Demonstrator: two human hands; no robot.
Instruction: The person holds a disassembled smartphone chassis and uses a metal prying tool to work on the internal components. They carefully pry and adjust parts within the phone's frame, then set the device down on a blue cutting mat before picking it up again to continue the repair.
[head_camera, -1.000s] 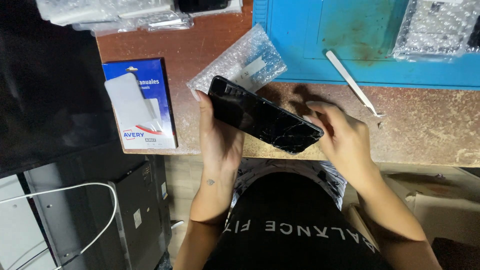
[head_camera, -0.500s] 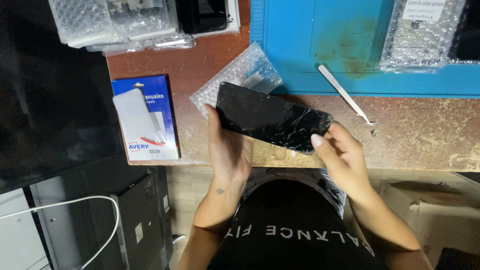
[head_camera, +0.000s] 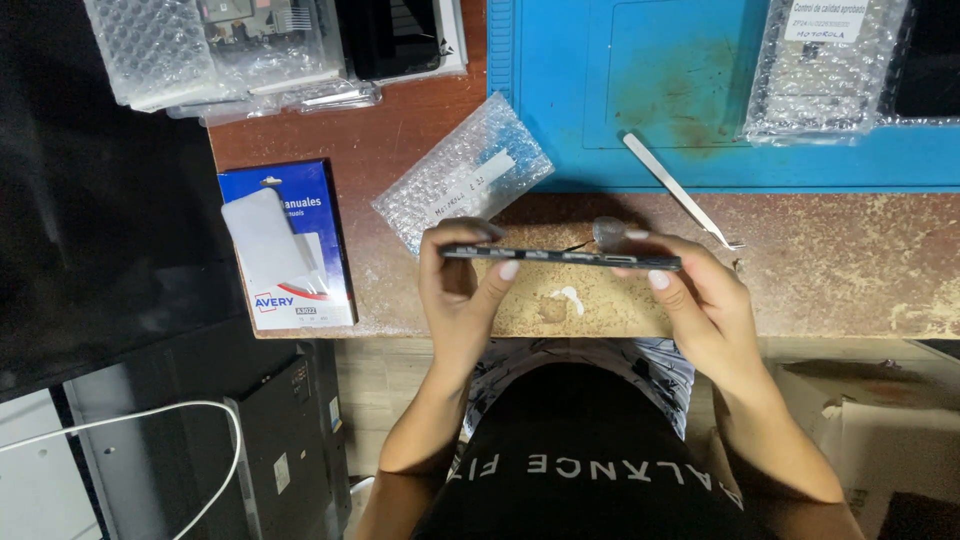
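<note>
I hold a thin black phone (head_camera: 560, 257) edge-on between both hands, level above the front part of the brown worktable (head_camera: 850, 290). My left hand (head_camera: 462, 295) grips its left end, thumb on the near edge. My right hand (head_camera: 700, 300) grips its right end, thumb underneath. A thin dark wire or strip sticks up from the phone's far side near its middle. Just behind the phone lies a small bubble-wrap pouch (head_camera: 463, 183) with a white label.
Metal tweezers (head_camera: 680, 190) lie at the edge of a blue work mat (head_camera: 560, 100). More bubble-wrapped parts (head_camera: 820, 70) sit on the mat and at the back left (head_camera: 210, 50). A blue label box (head_camera: 285, 245) rests on the table's left. A dark cabinet (head_camera: 250, 440) with a white cable stands below.
The phone, seen flat with its cracked face up and tilted a second ago, has been turned on edge and levelled. Both hands shifted to its two ends.
</note>
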